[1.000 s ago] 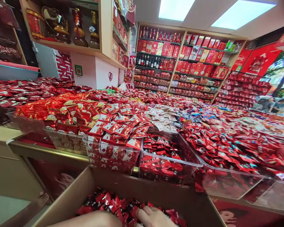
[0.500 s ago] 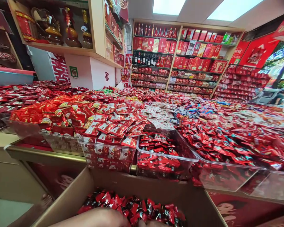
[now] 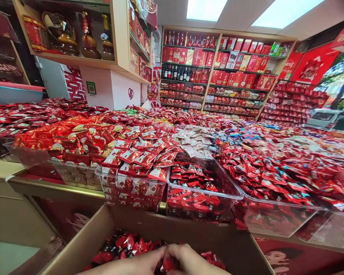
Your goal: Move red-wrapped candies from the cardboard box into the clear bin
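Low in the view, my left hand and my right hand come together inside an open cardboard box. Their fingers curl toward each other around a few red-and-black wrapped candies, partly hidden between them. More loose candies of the same kind lie in the box around both hands. The lower parts of the hands are cut off by the frame's bottom edge. Just beyond the box, a clear plastic bin is partly filled with similar red-and-black candies.
Left of that bin stands another clear bin heaped with red-and-white packets. Orange-red packets pile up farther left, and red candies fill bins on the right. A gold-edged counter carries the bins. Stocked shelves line the back.
Both hands have risen into fuller view and closed together around some candies. The camera view has shifted slightly.
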A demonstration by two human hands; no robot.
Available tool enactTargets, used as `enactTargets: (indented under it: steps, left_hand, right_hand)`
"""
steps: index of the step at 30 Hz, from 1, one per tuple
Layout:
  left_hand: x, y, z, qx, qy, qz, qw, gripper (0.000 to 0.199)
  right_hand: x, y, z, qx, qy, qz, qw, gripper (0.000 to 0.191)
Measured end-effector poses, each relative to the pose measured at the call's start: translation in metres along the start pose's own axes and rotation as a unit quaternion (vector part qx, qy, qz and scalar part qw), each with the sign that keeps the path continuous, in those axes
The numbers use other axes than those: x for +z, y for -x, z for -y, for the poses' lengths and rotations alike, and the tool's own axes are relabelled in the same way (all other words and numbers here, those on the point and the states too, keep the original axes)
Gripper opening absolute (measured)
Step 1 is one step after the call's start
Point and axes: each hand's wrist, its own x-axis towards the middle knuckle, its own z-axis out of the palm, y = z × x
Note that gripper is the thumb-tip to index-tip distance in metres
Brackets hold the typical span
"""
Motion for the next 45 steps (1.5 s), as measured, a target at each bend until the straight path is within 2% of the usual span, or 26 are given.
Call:
enactTargets:
  steps: [7, 14, 18, 23, 28, 34, 45]
  left_hand:
    - [-0.001, -0.002, 0.000, -0.027, 0.023, -0.043, 0.998, 0.048]
    - [-0.001, -0.001, 0.002, -0.078, -0.020, -0.046, 0.996, 0.045]
    - [-0.003, -0.002, 0.012, -0.118, -0.061, -0.052, 0.990, 0.043]
    - [-0.001, -0.005, 0.020, -0.080, -0.072, -0.044, 0.993, 0.035]
    - [-0.002, -0.003, 0.012, -0.055, -0.069, -0.045, 0.995, 0.040]
    - [-0.007, 0.003, 0.008, -0.085, -0.084, -0.066, 0.991, 0.039]
    - [-0.008, 0.002, 0.001, -0.062, -0.067, -0.019, 0.996, 0.031]
  right_hand:
    - [-0.004, -0.001, 0.005, 0.014, -0.049, -0.027, 0.998, 0.022]
    - [-0.004, -0.001, 0.006, -0.006, -0.015, -0.007, 1.000, 0.014]
    - [-0.007, 0.001, 0.009, 0.001, 0.037, -0.032, 0.999, 0.011]
    - [-0.007, 0.001, 0.007, -0.013, 0.023, -0.039, 0.999, 0.015]
    - [-0.012, 0.002, 0.016, -0.055, 0.033, -0.067, 0.996, 0.014]
    - [-0.021, 0.004, 0.020, -0.035, 0.039, -0.083, 0.995, 0.018]
    - [-0.021, 0.004, 0.017, -0.011, 0.030, -0.069, 0.997, 0.021]
